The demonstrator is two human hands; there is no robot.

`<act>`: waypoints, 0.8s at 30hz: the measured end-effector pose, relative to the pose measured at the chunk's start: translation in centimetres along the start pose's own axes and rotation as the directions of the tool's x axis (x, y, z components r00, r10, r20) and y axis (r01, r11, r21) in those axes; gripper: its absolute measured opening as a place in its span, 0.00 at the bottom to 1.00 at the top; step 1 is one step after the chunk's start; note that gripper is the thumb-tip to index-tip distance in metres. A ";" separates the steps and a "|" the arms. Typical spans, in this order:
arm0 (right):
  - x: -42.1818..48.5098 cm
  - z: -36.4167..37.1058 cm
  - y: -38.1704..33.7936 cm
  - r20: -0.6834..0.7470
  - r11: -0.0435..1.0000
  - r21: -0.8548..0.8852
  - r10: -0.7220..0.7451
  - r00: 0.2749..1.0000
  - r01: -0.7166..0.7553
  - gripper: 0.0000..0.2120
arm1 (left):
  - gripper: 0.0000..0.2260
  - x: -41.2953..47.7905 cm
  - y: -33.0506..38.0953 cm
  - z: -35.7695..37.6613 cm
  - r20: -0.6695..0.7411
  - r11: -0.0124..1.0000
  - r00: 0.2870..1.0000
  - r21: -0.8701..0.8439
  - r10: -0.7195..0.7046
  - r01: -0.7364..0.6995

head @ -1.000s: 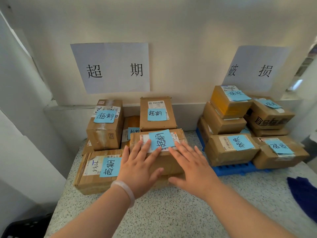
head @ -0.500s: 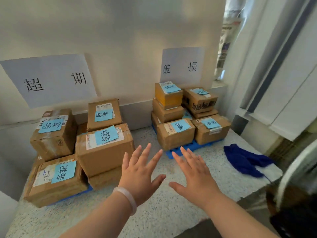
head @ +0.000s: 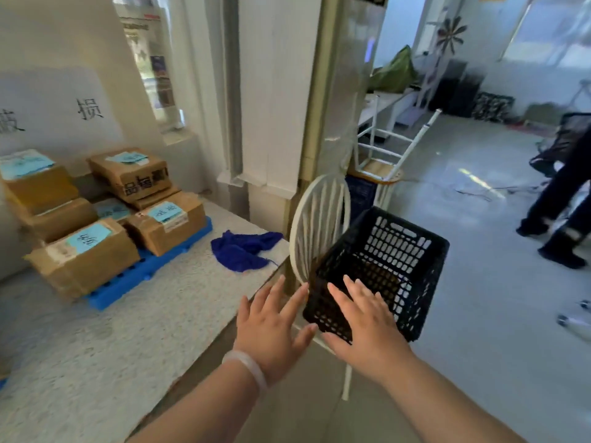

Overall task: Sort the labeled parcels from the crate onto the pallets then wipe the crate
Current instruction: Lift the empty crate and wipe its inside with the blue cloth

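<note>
Reaching toward a black plastic crate point(head: 380, 273), both of a person's hands are bare and hold nothing. Largest in view is the speckled bench point(head: 96, 353) on the left, carrying a blue pallet point(head: 128, 282) stacked with cardboard parcels point(head: 83, 254) bearing light blue labels. A dark blue cloth point(head: 240, 251) lies crumpled near the bench's right edge. The crate sits tilted on a white chair point(head: 319, 219) just beside the bench and looks empty, though its floor is dim. The left hand point(head: 271, 327) hangs just short of the crate with fingers spread wide; the right hand point(head: 367, 327) overlaps its near wall, fingers also spread wide. Risk: pressing on the leaning crate could tip it off the chair, and wiping cannot start while the cloth lies apart.
</note>
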State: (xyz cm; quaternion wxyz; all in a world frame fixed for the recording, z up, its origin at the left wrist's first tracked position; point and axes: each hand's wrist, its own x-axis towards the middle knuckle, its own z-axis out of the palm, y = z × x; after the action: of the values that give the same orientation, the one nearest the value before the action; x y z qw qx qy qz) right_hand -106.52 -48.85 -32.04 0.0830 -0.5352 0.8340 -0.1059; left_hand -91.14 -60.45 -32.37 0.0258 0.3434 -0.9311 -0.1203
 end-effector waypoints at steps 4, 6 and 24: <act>-2.5 -0.3 6.4 0.004 0.982 0.047 0.185 0.983 -0.185 0.38 | 0.31 2.2 4.9 2.7 0.055 0.995 0.993 0.001 0.102 -0.102; -2.7 -0.3 8.4 0.012 0.974 0.036 0.224 0.974 -0.225 0.38 | 0.31 3.5 6.2 3.5 0.070 0.995 0.992 -0.008 0.105 -0.104; 16.4 -3.2 23.8 0.066 0.961 -0.066 0.274 0.960 -0.270 0.38 | 0.31 26.7 12.8 8.0 0.210 0.998 0.976 -0.040 0.055 -0.047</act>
State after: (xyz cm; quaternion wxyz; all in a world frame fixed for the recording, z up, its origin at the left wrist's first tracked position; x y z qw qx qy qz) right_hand -134.98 -53.86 -35.71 0.1125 -0.4213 0.8985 -0.0500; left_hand -120.65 -66.67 -38.01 -0.0642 0.3041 -0.9349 -0.1714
